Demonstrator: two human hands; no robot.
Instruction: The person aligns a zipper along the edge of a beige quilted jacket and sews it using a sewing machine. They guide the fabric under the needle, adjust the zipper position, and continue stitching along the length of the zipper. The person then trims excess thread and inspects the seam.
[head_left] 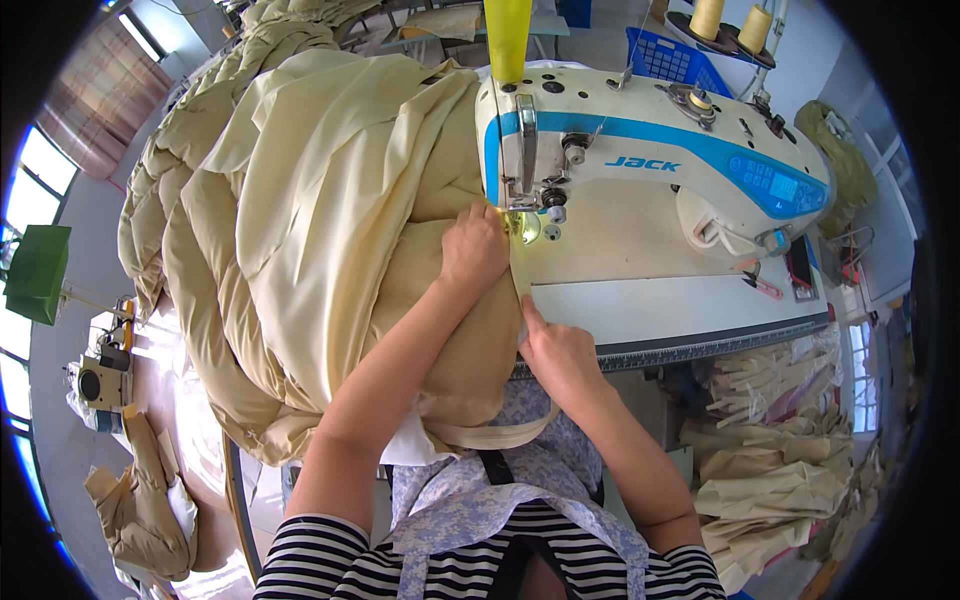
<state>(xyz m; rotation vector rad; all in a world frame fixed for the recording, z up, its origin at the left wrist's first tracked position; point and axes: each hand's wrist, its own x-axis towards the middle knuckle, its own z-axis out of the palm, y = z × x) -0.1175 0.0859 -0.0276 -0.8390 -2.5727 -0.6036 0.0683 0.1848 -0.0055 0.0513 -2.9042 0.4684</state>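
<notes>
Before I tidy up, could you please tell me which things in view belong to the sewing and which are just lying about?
In the job:
sewing machine
tan padded cloth
pale cloth
tan strip

Seemingly just lying about:
blue basket
pink tool
cloth pile

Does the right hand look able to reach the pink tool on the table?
Probably yes, with a stretch: only flat tabletop seems to lie between the right hand and the pink tool. It would have to leave the cloth first.
</notes>
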